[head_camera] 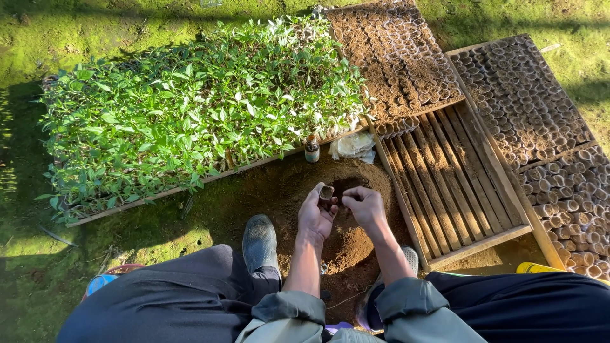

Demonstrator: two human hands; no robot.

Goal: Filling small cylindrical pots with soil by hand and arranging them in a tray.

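Biggest thing in our view is the bed of green seedlings (203,108), filling everything from nine to twelve o'clock. Next come the wooden trays: one packed with small soil-filled cups (397,54) at one o'clock, another the same (518,95) at two, and a slatted wooden tray (448,181) at three that's mostly bare, with just a row of cups along its top end. Dead centre is the loose soil mound (346,241) with a scooped hollow in it, sitting between our two shoes.

At twelve o'clock from the mound there's a small brown bottle (312,148) standing upright and a crumpled plastic bag (354,146) just beside it.

Now the little stuff. Our left hand (316,215) is closed around a small seedling cup (326,192), held upright right over the hollow. Our right hand (363,204) is pinched shut just beside the cup; we can't tell what, if anything, is between the fingertips.

We reckon that cup is light and thin-walled, easy to crush, so holding it low around the sides seems safest.

Room-wise, the slatted tray's edge runs close at three o'clock, knees box us in at six, and the open ground is around nine.
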